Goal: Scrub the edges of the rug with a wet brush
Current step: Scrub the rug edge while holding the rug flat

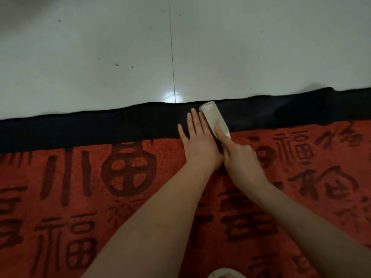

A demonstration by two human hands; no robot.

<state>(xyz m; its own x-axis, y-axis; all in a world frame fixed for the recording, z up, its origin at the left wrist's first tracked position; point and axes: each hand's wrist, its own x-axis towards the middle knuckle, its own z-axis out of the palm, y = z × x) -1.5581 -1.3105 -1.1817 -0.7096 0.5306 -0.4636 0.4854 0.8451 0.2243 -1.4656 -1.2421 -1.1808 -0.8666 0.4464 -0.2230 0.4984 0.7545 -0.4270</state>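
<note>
Head view. The rug (140, 197) lies flat on the tiled floor (100, 47); its red field carries dark characters, and a dark border (80, 129) runs along the far edge next to the tiles. The brush (213, 119) sits on this border, its far end almost at the rug's outer rim. The right hand (239, 159) grips the near end of the brush, fingers curled round it and the forefinger laid along its back. The left hand (197, 141) lies flat with fingers straight, pressing the rug just beside the brush and holding nothing.

Procedure for the step in hand, judged from this position:
1. Keep the flat hand close to the brush so the border does not ripple or lift; the rim already shows slight waves further right.
2. Stroke along or outward over the rim, with even pressure from the forefinger.
3. Move both hands together along the border in overlapping passes.

Whether the bristles are wet cannot be told.

A pale object (226, 273) shows at the bottom edge; its identity is unclear.
</note>
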